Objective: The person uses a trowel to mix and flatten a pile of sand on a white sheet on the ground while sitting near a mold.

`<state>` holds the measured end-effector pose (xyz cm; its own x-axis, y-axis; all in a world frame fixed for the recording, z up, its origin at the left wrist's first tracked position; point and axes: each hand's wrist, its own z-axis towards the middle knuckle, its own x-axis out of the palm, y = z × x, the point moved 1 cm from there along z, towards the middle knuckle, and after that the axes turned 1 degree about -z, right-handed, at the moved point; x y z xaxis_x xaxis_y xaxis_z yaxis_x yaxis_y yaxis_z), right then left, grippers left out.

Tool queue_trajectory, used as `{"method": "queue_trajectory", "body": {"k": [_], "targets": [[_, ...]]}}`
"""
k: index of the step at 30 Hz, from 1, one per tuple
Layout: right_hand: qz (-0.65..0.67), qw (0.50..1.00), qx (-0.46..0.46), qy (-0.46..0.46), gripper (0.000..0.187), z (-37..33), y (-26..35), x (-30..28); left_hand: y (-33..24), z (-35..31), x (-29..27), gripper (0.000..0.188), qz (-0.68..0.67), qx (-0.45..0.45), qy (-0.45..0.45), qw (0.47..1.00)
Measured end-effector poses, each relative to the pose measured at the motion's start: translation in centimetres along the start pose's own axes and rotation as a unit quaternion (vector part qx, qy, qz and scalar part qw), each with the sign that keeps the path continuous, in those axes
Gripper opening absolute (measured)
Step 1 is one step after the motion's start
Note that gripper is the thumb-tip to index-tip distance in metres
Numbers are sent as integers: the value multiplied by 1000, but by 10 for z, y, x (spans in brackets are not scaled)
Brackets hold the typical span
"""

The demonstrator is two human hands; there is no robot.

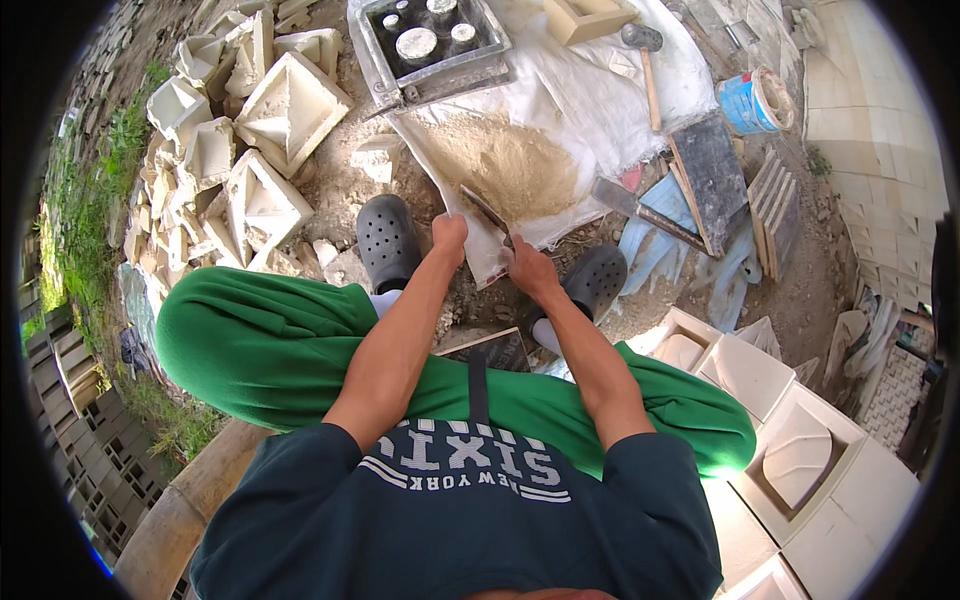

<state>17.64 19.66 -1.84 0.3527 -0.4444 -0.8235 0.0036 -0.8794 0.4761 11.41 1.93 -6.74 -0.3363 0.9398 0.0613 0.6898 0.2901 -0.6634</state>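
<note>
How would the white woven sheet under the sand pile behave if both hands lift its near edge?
Likely floppy: the white woven sheet shows wrinkles and folds where the left hand and right hand grip it. Probably heavy to drag, since the tan sand pile sits on it. Loose sand would likely slide away from the lifted edge.

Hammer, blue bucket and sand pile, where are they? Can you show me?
hammer (642, 37): head view, on its dark metal head.
blue bucket (745, 102): head view, on its blue side wall.
sand pile (510, 165): head view, on the middle of the heap, beyond the hands.
</note>
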Motion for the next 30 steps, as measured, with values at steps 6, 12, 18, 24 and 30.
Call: {"method": "queue_trajectory", "body": {"k": [6,12,18,24,30], "targets": [[28,997,-38,-62,32,-8,3,-2,-9,-10,3,30,-50,-21,-17,998],[75,985,-2,-156,33,-17,6,16,-1,-1,2,31,-27,-33,-17,999],[141,975,116,-130,39,-21,15,18,-1,-1,2,33,-27,-25,-20,999],[144,918,219,-297,39,-11,31,31,-1,-23,6,37,-38,-43,7,998],[190,925,208,-254,39,-13,31,23,-3,-28,8,38,-39,-29,11,999]]}}
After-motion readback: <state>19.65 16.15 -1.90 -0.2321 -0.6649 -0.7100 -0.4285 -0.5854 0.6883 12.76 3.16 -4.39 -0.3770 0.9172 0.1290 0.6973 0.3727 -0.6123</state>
